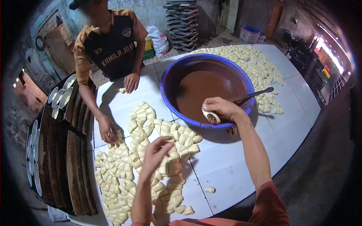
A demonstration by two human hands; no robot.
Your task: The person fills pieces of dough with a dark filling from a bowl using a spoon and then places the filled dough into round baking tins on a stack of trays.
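My right hand (223, 107) is closed on a piece of pale dough (211, 115) with brown filling showing inside it. It is at the near rim of a large blue tub (166, 96), which contains thick brown filling (207, 88). A dark-handled spoon or spatula (260, 92) leans over the tub's right rim. My left hand (156, 152) hovers above many pale dough pieces (117, 165) spread on the white tiled table (226, 169). Its fingers are curved, with the thumb apart, and nothing shows between them.
Across the table at left, a person's hand (108, 130) touches the dough pieces; their other hand (131, 83) rests on the tiles. More dough pieces (260, 67) lie beyond the tub. Dark trays with round tins (56, 101) line the left edge. A small dough scrap (210, 190) lies near me.
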